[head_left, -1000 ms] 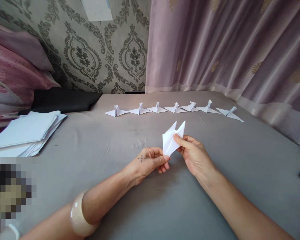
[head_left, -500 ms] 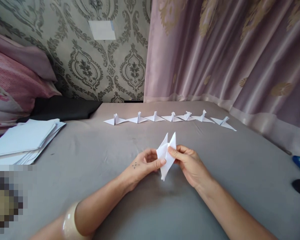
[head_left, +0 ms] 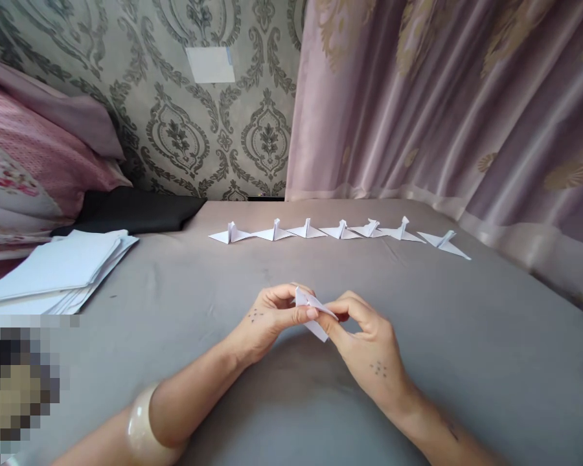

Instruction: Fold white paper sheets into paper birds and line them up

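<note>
A folded white paper piece is held between both hands above the grey cloth surface. My left hand pinches it from the left, thumb across the front and fingers behind. From the right, my right hand grips its edge between thumb and fingertips. The piece lies tilted, with one flap pointing down between the hands; my fingers cover part of its folds. Beyond the hands stands a row of several folded paper cranes, wings spread, nearly touching one another.
A stack of white paper sheets lies at the left, in front of a folded black cloth. Pink bedding is heaped at the far left. A patterned wall and a pink curtain bound the grey surface.
The paper piece has been turned from upright to tilted, its points no longer facing up. My right hand has rolled over, its back now showing, and lowered slightly. The view has shifted a little.
</note>
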Demonstrator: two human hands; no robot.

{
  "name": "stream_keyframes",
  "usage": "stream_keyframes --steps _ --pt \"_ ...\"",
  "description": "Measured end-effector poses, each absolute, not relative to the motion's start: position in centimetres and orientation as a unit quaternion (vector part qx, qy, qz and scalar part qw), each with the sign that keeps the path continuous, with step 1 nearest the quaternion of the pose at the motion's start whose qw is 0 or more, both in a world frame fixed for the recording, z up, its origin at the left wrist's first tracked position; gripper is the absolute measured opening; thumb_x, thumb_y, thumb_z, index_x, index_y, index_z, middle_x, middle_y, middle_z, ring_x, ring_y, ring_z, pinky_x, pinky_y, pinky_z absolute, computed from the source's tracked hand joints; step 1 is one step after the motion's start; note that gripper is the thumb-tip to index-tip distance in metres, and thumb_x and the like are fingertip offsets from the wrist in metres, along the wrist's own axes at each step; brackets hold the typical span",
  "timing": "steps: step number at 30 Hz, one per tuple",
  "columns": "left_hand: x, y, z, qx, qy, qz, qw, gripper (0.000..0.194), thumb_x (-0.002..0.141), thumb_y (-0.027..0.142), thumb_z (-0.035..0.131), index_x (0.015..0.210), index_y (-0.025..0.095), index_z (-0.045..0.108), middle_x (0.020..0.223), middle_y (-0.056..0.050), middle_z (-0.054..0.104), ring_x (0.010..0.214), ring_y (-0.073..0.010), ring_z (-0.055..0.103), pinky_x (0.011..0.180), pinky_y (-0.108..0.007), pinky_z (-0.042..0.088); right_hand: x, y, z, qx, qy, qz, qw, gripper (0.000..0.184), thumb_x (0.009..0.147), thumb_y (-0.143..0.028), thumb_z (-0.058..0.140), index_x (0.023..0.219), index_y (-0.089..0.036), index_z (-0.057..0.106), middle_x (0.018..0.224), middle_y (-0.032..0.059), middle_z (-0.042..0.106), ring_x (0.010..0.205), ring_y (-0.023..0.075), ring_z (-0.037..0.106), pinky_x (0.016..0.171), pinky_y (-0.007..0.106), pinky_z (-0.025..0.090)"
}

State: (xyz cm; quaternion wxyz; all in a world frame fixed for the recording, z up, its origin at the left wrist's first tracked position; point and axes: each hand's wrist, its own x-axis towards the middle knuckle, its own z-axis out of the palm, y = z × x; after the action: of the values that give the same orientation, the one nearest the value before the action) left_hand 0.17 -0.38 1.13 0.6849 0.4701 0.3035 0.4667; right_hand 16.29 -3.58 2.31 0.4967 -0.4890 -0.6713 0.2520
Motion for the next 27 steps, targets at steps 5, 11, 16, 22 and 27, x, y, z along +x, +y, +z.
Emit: stream_keyframes --steps 5,11,16,22,27 --pt "-0.4 -0.3 1.7 0.527 0.333 0.513 0.59 0.004 0.071 0.014 0.078 0.072 0.018 0.076 0.08 -0.002 0.068 0.076 -0.0129 0.062 0.072 -0.023 0.051 16.8 -3.1 2.1 -0.454 -0.699 0.221 0.506 0.005 0.083 -0.019 0.065 0.079 -0.022 0.065 0.075 -0.0026 0.06 0.069 0.0096 0.056 0.067 0.022 0.045" --pt "0.1 -0.8 1.4 0.535 0.299 0.511 0.603 0.014 0.076 0.014 0.073 0.086 0.023 0.078 0.098 -0.005 0.073 0.08 -0.0166 0.067 0.061 -0.023 0.056 17.4 -2.8 2.2 -0.421 -0.71 0.142 0.546 0.013 0.082 -0.008 0.063 0.079 -0.021 0.062 0.074 -0.0024 0.058 0.069 0.0088 0.057 0.065 0.022 0.045" --pt "0.7 -1.6 2.5 0.564 0.261 0.549 0.558 0.019 0.078 0.008 0.07 0.087 0.024 0.077 0.091 -0.001 0.075 0.089 -0.0143 0.068 0.079 -0.022 0.056 17.0 -3.1 2.4 -0.408 -0.728 0.089 0.544 0.02 0.081 -0.003 0.061 0.088 -0.021 0.057 0.081 -0.0007 0.058 0.075 0.0101 0.057 0.07 0.024 0.047" --pt "0.4 -2.0 3.2 0.618 0.259 0.57 0.475 0.024 0.079 0.005 0.069 0.094 0.024 0.072 0.093 0.002 0.074 0.087 -0.0107 0.068 0.08 -0.019 0.055 17.0 -3.9 3.4 -0.37 -0.745 -0.001 0.554 0.033 0.076 0.001 0.063 0.101 -0.02 0.057 0.092 0.0043 0.056 0.085 0.0139 0.057 0.075 0.028 0.048" --pt "0.7 -2.0 3.0 0.614 0.267 0.568 0.478 0.012 0.082 0.009 0.067 0.09 0.019 0.067 0.092 0.0 0.072 0.088 -0.0112 0.066 0.08 -0.02 0.054 17.1 -4.1 3.5 -0.344 -0.761 0.019 0.55 0.028 0.077 0.001 0.063 0.097 -0.019 0.058 0.086 0.0036 0.06 0.077 0.0133 0.057 0.069 0.028 0.048"
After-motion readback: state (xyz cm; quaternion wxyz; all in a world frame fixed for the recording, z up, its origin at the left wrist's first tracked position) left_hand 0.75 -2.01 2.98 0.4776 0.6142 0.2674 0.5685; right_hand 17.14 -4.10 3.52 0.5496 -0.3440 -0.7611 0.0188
